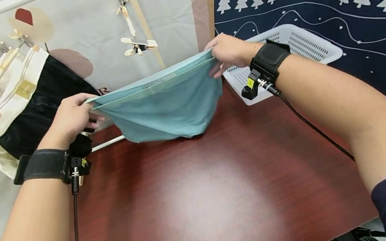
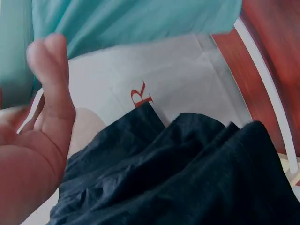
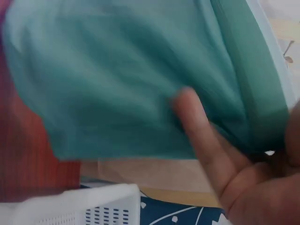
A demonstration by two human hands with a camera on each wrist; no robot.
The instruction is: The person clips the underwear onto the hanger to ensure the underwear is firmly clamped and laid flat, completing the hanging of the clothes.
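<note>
here the left hand (image 1: pixel 71 119) and right hand (image 1: pixel 229 51) each pinch an end of the teal cloth (image 1: pixel 166 105), stretched above the red table (image 1: pixel 204 183), seemingly mid-fold; next likely calls for bringing both ends together evenly.

Teal cloth (image 1: pixel 162 108), reddish-brown table (image 1: pixel 216 190), white basket (image 1: pixel 299 45) (navy tree-patterned fabric (image 1: pixel 345 9) behind)

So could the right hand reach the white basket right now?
Probably yes, but not freely: the right hand pinches the teal cloth. The white basket sits just beside that wrist with nothing between them.
</note>
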